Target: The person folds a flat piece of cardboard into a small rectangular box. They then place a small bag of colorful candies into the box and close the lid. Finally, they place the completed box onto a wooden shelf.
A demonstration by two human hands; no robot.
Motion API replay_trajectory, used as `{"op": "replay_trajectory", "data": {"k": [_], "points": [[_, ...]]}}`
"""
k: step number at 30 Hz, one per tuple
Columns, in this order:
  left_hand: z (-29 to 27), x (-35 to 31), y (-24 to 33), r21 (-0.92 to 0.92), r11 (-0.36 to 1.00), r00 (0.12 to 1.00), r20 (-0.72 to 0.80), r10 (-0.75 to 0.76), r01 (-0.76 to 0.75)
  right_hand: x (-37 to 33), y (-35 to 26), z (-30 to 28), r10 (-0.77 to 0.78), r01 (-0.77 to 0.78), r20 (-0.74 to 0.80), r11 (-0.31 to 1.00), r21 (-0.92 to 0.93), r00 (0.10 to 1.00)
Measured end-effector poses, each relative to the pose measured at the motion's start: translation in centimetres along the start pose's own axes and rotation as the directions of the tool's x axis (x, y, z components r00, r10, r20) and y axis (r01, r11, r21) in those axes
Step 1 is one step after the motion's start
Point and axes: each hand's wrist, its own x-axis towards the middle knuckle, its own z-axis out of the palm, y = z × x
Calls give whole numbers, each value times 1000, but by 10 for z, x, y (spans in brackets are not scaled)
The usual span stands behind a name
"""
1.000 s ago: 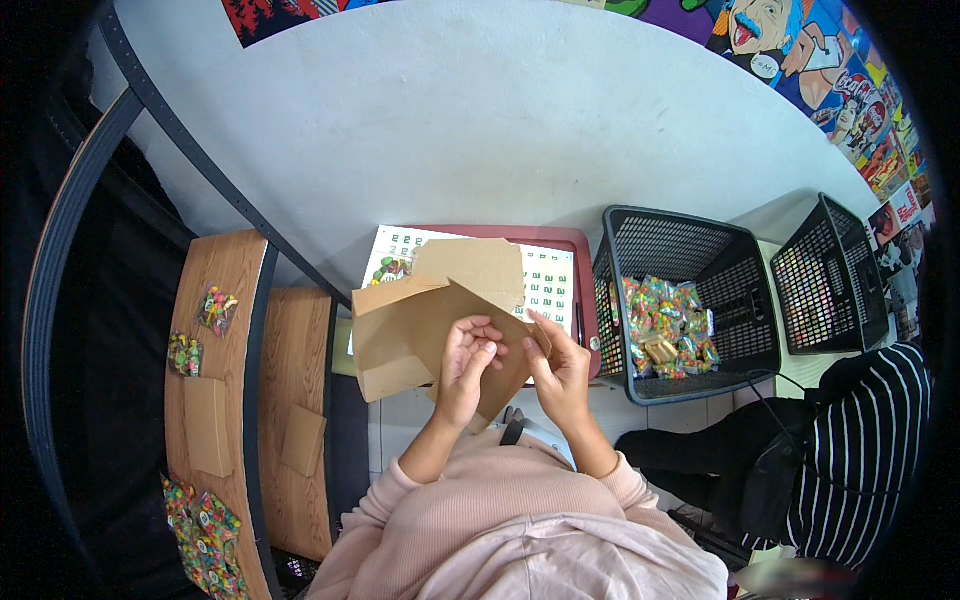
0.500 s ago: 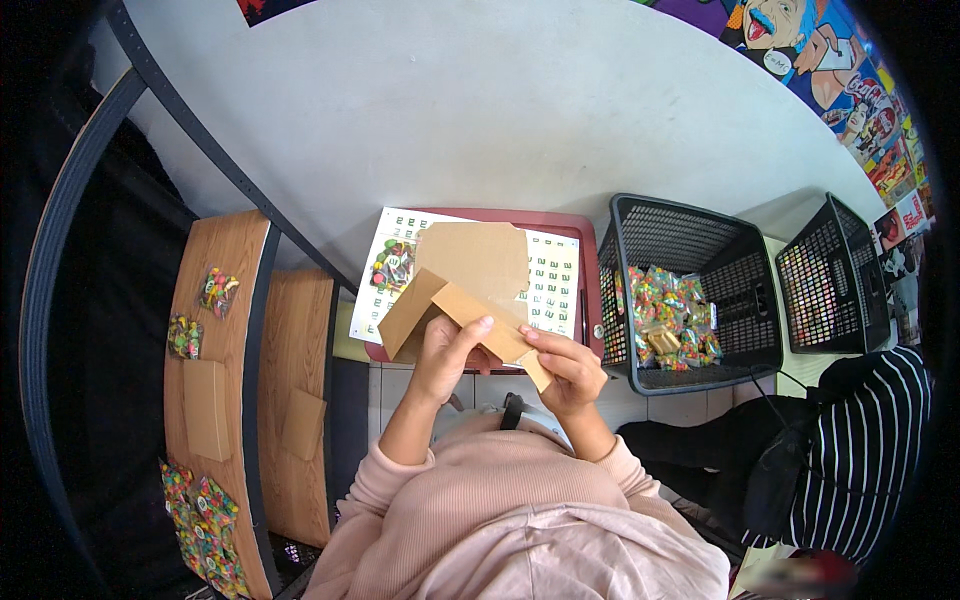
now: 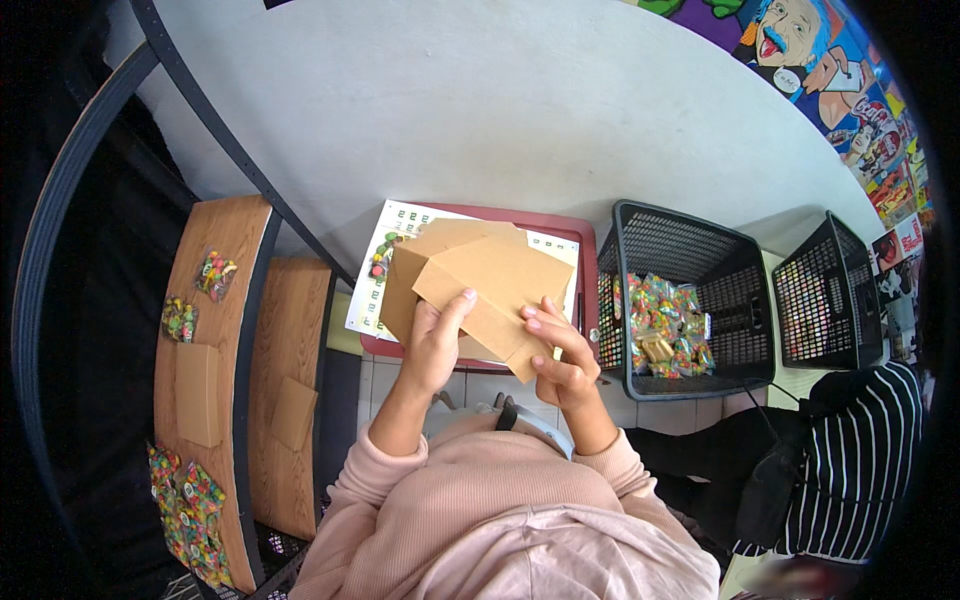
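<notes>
A brown cardboard box, partly folded, is held above a low table. My left hand grips its near left side, thumb on the front panel and the other fingers hidden behind. At the right end my right hand has its fingers bent against the box's edge, close to a small end flap. Beneath the box lie a flat piece of cardboard and a white sheet of printed labels. Left of the box, a clear bag of colourful sweets rests on the sheet.
The table has a dark red rim. A black basket with bagged sweets stands to the right, another black basket beyond it. Wooden shelves on the left hold sweet bags and cardboard boxes. A person in stripes is at right.
The box has turned so that a broad panel faces up, its open fold no longer showing. My right fingers have shifted slightly along its right end.
</notes>
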Motion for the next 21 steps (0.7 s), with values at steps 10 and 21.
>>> {"op": "replay_trajectory", "data": {"k": [10, 21], "points": [[-1, -3, 3, 45, 998, 999, -17, -30, 31, 13, -4, -1, 3, 13, 84, 983, -184, 996], [1, -8, -19, 388, 886, 966, 72, 247, -255, 1, -6, 17, 76, -89, -54, 948, -307, 996]]}}
